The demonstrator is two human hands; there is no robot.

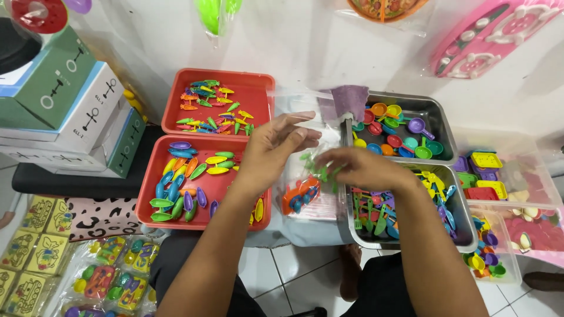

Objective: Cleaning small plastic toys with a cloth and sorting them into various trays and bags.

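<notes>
Both hands (320, 158) at clear bag (305, 176)

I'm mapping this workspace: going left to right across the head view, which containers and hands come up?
Stacked boxes → red trays → left hand → clear bag → right hand → metal trays → clear tubs.
</notes>
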